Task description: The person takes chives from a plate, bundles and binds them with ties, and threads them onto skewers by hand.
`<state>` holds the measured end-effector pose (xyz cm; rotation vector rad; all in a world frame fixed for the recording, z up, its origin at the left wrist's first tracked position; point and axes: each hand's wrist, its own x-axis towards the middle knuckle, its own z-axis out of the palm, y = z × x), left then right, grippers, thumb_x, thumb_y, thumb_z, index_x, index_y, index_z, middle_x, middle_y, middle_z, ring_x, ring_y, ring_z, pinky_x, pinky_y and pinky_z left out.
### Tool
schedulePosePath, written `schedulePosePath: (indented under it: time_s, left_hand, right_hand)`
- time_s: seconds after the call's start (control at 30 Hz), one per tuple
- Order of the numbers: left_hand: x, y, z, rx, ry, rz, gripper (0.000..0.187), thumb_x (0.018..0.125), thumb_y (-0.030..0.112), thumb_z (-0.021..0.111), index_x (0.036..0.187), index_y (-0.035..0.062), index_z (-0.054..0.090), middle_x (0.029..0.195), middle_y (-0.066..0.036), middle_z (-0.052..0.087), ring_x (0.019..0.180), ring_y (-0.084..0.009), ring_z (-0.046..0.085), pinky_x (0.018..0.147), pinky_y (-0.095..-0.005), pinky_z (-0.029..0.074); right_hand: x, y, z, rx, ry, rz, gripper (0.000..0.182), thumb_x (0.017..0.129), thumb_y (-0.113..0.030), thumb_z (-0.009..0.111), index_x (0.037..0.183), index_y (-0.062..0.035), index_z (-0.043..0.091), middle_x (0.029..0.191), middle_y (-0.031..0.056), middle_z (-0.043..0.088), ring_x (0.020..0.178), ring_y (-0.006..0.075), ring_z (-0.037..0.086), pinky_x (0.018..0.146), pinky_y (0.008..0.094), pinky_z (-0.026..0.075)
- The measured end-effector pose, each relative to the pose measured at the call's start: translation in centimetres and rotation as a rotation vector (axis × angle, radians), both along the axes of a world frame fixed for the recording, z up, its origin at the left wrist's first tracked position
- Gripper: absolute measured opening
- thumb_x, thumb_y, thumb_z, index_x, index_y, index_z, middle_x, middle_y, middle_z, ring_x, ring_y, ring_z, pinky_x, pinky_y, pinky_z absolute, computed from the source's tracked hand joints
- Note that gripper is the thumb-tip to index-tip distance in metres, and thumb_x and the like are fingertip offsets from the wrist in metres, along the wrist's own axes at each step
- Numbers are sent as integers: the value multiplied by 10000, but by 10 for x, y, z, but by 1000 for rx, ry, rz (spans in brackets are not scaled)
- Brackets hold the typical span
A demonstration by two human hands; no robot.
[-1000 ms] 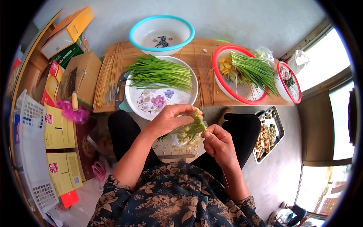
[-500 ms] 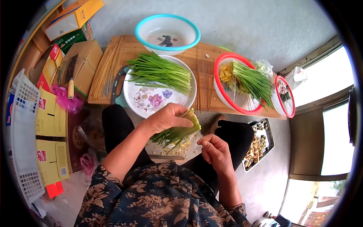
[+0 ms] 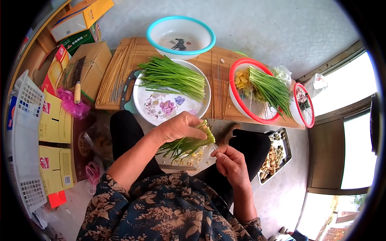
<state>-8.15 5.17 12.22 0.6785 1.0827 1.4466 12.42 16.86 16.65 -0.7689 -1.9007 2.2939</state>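
My left hand [image 3: 181,130] is closed round a bundle of garlic chives [image 3: 181,147], its cut pale ends facing right and its green leaves hanging down to the left. Between the thumb and fingers of my right hand [image 3: 232,165] is a thin skewer [image 3: 214,148], its far part running up to the cut ends of the bundle. Just beyond my hands, a white flowered plate [image 3: 145,113] bears more garlic chives [image 3: 173,80] laid side by side.
The wooden table [image 3: 219,64] holds bamboo skewers [image 3: 114,76], a blue-rimmed basin [image 3: 181,52] and a red-rimmed basin [image 3: 232,78] with chives. A tray of skewered pieces [image 3: 273,158] lies on the floor at right. Cartons [image 3: 56,168] and a knife [image 3: 77,90] are at left.
The whole view has shifted slightly. Both hands stay close together, and the skewer still meets the cut ends of the chives; little else differs.
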Motion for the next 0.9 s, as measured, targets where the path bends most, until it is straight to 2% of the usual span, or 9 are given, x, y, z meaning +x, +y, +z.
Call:
schedulePosePath:
  time_s: [0.33,0.43,0.5,0.63,0.77,0.83,0.9]
  left_hand:
    - [2,4,3,-8,131,-29,222,782,133,768,946,-7,714,816,-12,689,730,-48,581,687,-202,463]
    - [7,4,13,-26,67,-46,219,785,130,765,946,-9,715,805,2,676,725,-48,569,678,-208,453]
    - [14,12,6,37,329,-151,214,781,124,766,938,-13,716,797,9,657,739,-52,560,679,-220,445]
    - [20,14,7,1,104,-112,214,788,110,754,958,-13,715,835,-5,647,784,-70,564,713,-223,442]
    - [18,20,-3,31,174,-99,236,814,98,728,1024,-5,698,896,-6,650,838,-81,587,738,-213,455]
    - [12,23,-15,25,92,51,257,837,82,699,1078,-1,674,967,-18,657,908,-98,604,796,-221,473]
    - [-7,21,-42,22,123,80,252,856,72,661,1097,-3,661,968,-32,672,907,-105,622,820,-237,491]
  right_hand:
    - [3,4,1,-67,-23,0,144,956,-119,537,932,-8,626,556,-48,427,472,40,347,443,189,258]
    - [5,5,0,-100,1,0,145,955,-122,539,914,-12,624,553,-46,427,472,42,348,443,189,256]
    - [4,5,-1,-103,3,-6,146,955,-122,538,906,-12,620,551,-44,427,470,42,347,441,191,255]
    - [1,8,-6,-74,32,-18,182,963,-155,529,872,-7,582,520,-35,397,425,50,305,406,201,226]
    - [-2,17,-15,-63,30,-13,185,963,-162,531,874,-8,582,519,-34,398,424,52,310,405,201,230]
    - [-2,24,-22,-28,4,-25,185,962,-167,533,869,-14,581,518,-35,397,422,53,314,403,202,232]
    - [4,38,-38,-50,-11,-75,169,957,-154,537,871,-16,587,526,-35,412,431,50,328,408,202,239]
